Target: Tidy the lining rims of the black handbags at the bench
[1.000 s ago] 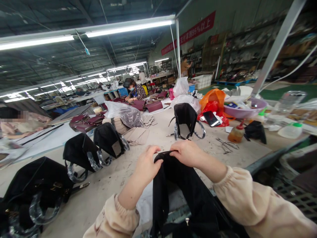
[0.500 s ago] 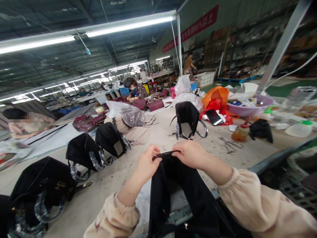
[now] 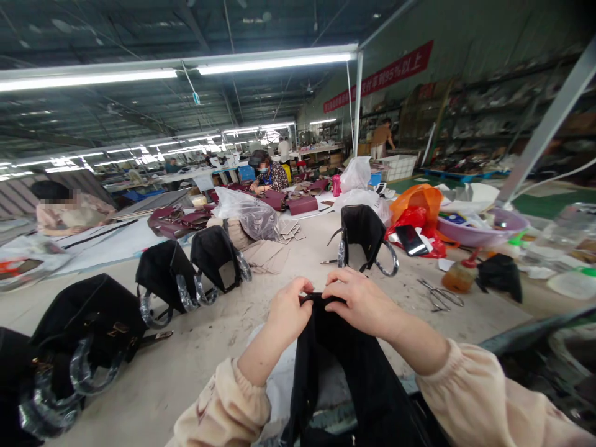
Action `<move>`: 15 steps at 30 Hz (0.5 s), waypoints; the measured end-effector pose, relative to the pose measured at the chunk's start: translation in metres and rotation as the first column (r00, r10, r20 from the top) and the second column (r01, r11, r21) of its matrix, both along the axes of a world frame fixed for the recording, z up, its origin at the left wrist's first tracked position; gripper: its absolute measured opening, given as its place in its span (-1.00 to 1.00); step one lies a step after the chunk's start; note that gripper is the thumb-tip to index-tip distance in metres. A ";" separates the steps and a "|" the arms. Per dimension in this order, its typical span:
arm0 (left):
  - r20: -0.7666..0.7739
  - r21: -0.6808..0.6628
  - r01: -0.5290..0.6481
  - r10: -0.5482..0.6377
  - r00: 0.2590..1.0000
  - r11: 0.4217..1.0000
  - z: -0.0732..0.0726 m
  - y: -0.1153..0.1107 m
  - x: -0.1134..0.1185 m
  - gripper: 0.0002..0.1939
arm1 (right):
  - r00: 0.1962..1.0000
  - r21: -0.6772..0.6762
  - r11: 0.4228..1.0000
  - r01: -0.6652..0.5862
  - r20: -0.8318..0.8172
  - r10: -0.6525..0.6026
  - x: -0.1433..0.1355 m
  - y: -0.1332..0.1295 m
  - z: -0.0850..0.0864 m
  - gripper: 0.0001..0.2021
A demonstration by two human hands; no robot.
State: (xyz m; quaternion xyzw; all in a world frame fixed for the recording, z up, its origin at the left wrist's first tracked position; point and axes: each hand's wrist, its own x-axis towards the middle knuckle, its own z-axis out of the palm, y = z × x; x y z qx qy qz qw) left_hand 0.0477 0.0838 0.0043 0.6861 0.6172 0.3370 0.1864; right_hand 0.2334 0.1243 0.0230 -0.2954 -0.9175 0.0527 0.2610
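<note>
Centrally, a black bag [image 3: 372, 379] gapes at the near edge of the worktable [image 3: 307, 257], directly before the person, its lowest part running out of view. The left hand [image 3: 289, 310] pinches the bag's far rim between thumb and fingers; the right hand [image 3: 358, 301], just beside it, is closed on the same edge with fingers bent. Pale sleeves [image 3: 228, 397], gathered below the wrists, flank the bag. Beyond the hands I see a second black bag [image 3: 361, 226], mouth open, its handles wrapped in clear film. To its right lie a phone [image 3: 411, 240], scissors [image 3: 432, 290] and a bottle [image 3: 459, 277] of amber liquid. Leftward, similar bags [image 3: 90, 323] form a row; farther back, a co-worker [image 3: 278, 177] bends over maroon pieces [image 3: 302, 205].
</note>
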 end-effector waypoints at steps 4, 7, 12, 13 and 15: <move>-0.031 -0.002 0.002 -0.002 1.000 1.000 0.001 0.000 -0.001 -0.79 | 0.999 0.038 0.999 0.035 0.018 -0.036 -0.008 0.000 0.001 -0.90; -0.080 0.002 -0.003 0.003 0.997 1.000 0.001 0.000 -0.001 -0.79 | 0.997 0.073 0.995 0.063 0.029 -0.065 -0.014 -0.003 0.001 -0.95; -0.088 0.039 -0.009 0.012 0.996 0.999 0.000 0.001 0.001 -0.80 | 0.987 0.143 0.978 0.151 0.035 -0.158 -0.026 -0.013 -0.002 -0.94; -0.059 0.036 -0.007 0.009 0.998 0.999 0.001 0.001 0.001 -0.81 | 0.985 0.150 0.975 0.163 0.028 -0.169 -0.027 -0.013 -0.003 -0.92; 0.069 0.008 0.017 -0.018 0.997 1.000 0.002 0.003 -0.002 -0.84 | 0.987 0.144 0.978 0.153 0.014 -0.157 -0.028 -0.013 -0.004 -0.90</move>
